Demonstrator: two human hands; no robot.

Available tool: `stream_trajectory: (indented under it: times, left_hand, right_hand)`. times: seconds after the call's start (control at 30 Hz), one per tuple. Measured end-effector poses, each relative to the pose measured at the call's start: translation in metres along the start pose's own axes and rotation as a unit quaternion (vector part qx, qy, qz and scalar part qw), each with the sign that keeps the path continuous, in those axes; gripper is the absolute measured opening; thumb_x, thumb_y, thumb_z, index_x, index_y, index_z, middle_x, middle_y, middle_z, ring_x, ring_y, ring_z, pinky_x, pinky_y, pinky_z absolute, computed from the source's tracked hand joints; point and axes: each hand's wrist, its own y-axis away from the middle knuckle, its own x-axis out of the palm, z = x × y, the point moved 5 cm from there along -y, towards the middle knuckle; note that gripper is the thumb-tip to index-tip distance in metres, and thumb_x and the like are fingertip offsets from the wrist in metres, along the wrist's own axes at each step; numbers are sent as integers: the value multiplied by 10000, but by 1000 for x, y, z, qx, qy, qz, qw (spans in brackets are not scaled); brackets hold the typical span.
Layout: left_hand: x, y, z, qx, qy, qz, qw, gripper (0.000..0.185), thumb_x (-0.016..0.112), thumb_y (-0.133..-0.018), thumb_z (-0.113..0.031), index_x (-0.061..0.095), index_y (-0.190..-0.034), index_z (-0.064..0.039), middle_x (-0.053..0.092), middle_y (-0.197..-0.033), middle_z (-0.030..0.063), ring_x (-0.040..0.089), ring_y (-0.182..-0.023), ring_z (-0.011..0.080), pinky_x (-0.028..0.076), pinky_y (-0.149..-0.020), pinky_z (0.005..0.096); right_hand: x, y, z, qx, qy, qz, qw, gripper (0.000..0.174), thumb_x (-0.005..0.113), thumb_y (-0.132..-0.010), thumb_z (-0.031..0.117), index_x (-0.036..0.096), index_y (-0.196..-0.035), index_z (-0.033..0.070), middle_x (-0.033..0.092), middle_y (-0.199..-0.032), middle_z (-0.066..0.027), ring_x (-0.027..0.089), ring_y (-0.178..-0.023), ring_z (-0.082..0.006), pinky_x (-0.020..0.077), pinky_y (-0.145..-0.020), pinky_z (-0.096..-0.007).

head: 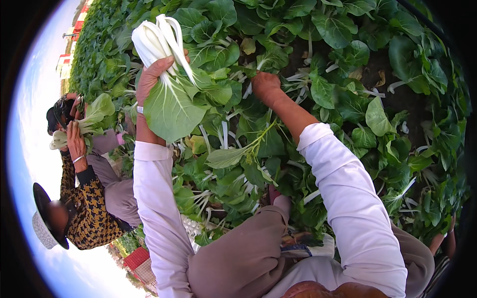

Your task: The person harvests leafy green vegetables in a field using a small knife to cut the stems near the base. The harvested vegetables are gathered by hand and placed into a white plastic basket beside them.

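My left hand (152, 76) grips a bok choy head (151, 41) by its white stalks. The cut base points up and away, and the broad green leaves hang over my wrist. To the right, my right hand (265, 86) is low among the plants with its fingers curled. White leaf stalks (247, 90) lie right beside it, and a leafy bok choy plant (274, 57) stands just beyond. My fingertips are hidden, so I cannot tell whether they hold anything. Between my forearms rises a flowering stem (257, 143) with small buds.
Dense bok choy plants (335, 22) fill the field ahead. Loose leaves cover the ground near my knees (238, 253). At left, a co-worker in a brimmed hat (44, 231) holds another bok choy (93, 115); another person (56, 115) is beyond. Red crates (138, 259) stand behind them.
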Motion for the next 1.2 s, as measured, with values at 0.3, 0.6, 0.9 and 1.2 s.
stream_trajectory:
  times: [0.3, 0.6, 0.9, 1.2]
  left_hand:
    - [11, -109, 14, 184, -637, -102, 742, 540, 744, -550, -122, 609, -1055, 15, 663, -978, 186, 652, -869, 254, 507, -795, 336]
    - [-75, -102, 41, 35, -591, -136, 794, 474, 763, -516, -101, 649, -955, 41, 682, -904, 140, 658, -785, 210, 514, -758, 304]
    - [-119, -70, 64, 24, -459, -197, 866, 387, 774, -550, -25, 663, -907, 75, 682, -854, 123, 646, -721, 190, 505, -686, 303]
    - [-123, -28, 64, 31, -334, -176, 925, 320, 741, -625, 23, 658, -931, 63, 680, -832, 99, 640, -679, 174, 511, -671, 282]
  right_hand:
    - [-15, -16, -25, 113, -151, -18, 982, 255, 501, -835, 172, 667, -988, 53, 638, -1098, -165, 615, -1017, -354, 507, -831, -430]
    - [-10, -59, -14, 82, -206, 68, 973, 342, 438, -861, 259, 636, -976, 5, 637, -1028, -220, 623, -977, -353, 501, -815, -419]
    - [10, -81, -7, 32, -134, 56, 989, 306, 470, -818, 119, 635, -1056, 20, 650, -1039, -177, 640, -944, -323, 519, -781, -397]
    - [1, -62, -36, -8, -222, 60, 973, 300, 477, -832, 235, 629, -905, -13, 660, -840, -189, 652, -716, -309, 493, -621, -420]
